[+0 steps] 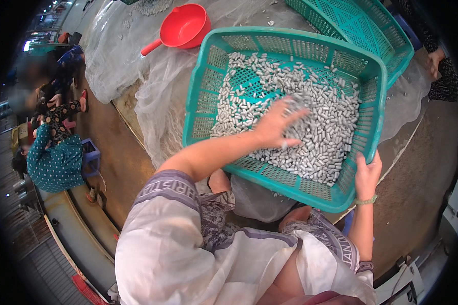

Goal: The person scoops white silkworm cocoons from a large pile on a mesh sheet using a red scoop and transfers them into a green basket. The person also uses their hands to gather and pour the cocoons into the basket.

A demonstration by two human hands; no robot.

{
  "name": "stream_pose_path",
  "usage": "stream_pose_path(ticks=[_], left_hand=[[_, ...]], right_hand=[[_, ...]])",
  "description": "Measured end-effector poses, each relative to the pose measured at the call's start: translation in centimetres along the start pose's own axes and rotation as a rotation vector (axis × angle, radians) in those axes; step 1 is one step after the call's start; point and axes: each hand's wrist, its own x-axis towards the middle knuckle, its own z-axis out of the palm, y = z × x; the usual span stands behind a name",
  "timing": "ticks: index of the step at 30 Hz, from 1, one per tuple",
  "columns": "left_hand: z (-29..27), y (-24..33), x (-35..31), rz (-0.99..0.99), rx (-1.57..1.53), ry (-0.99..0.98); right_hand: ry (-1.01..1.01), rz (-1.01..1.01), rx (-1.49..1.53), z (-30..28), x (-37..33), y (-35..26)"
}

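From my remote seat, looking through the head camera, I see a co-worker in a teal shirt with pale dots (56, 157) at the far left, just beside a purple stool (91, 156) on the brown floor (107, 127). Next, I find a pale, see-through sheet (160, 109) spread in folds, with a red dipper (185, 26) lying on it, its handle pointing down and left.

The wearer's left sleeve (165, 190) has a grey-purple band with large pale capital letters; part of the lettering bends out of my sight. From it, the left hand (280, 124) reaches into a green basket (202, 96) with mesh sides. The hand is unclenched, thumb and fingers spread among small silvery-white pieces (320, 142); those around the fingers are blurred. The pieces are heaped thickest toward the right, and a patch of green mesh shows bare at the upper left.

The basket sits skewed in front of the wearer's knees, its far side over the sheet. On the right sleeve (341, 244) I make out more block letters on a similar band. The right hand (368, 175), a green bracelet (366, 201) at its wrist, grasps the basket's lower right rim. Just beyond are more green baskets (361, 25) and, at the far right, another person's hand (435, 62) against dark patterned clothing (445, 81).
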Motion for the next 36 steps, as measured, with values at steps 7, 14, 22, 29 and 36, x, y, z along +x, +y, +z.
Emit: stream_pose_path(ticks=[7,14,22,29,36], left_hand=[[2.7,-3.3,10.1,-0.127,0.366,0.083],[-4.3,-5.9,-3.3,0.089,0.292,-0.326],[4.5,0.6,5.4,0.366,0.326,-0.215],[-5.6,-9.6,-1.2,0.155,0.533,-0.32],[3.9,4.3,0.7,0.461,0.048,-0.396]], right_hand=[[-0.048,0.002,-0.08,0.2,0.1,-0.2],[0.02,-0.01,-0.062,-0.2,0.7,1.2],[-0.037,-0.029,-0.2,-0.1,0.8,1.0],[0.019,-0.021,-0.086,-0.3,1.0,1.5],[0.008,-0.036,-0.125,0.1,1.3,1.5]])
